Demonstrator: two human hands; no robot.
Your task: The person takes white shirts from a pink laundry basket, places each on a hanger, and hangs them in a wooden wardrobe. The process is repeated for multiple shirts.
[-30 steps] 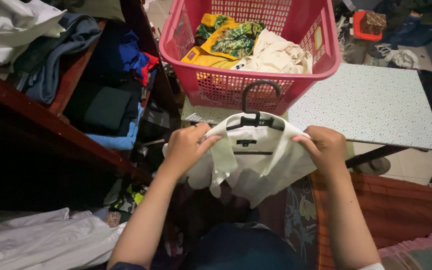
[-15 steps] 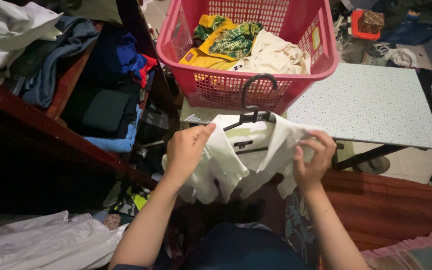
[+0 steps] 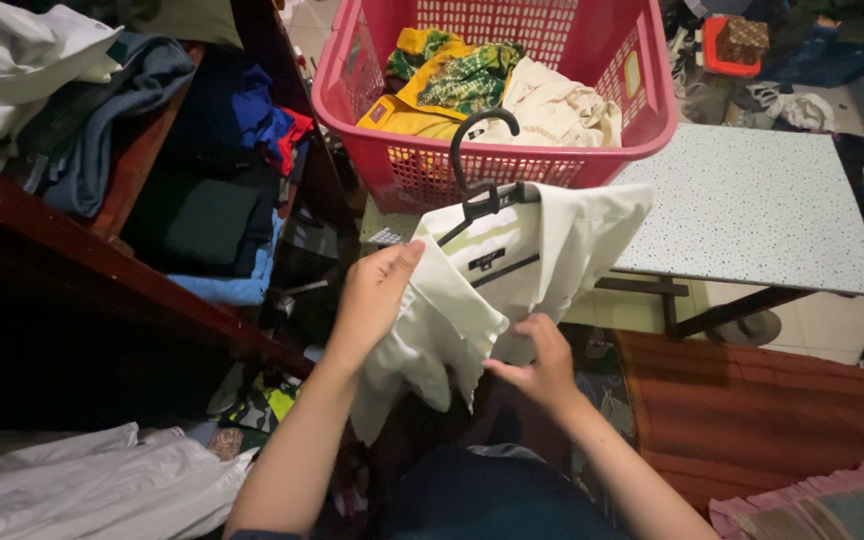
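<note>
Your left hand (image 3: 372,295) grips the white shirt (image 3: 512,265) at its left shoulder, fingers closed on the cloth, holding it up on the black hanger (image 3: 480,195) just in front of the pink basket (image 3: 642,120). Your right hand (image 3: 542,365) has let go of the right shoulder and dropped below the collar, fingers loosely spread, touching the front edge. The shirt now tilts, hanging over the speckled bench (image 3: 752,210).

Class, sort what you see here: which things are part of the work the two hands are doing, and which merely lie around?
In hand:
left hand
right hand
white shirt
black hanger

Lying about:
pink laundry basket of clothes
speckled table
shelf clothes
red-brown mat
</note>
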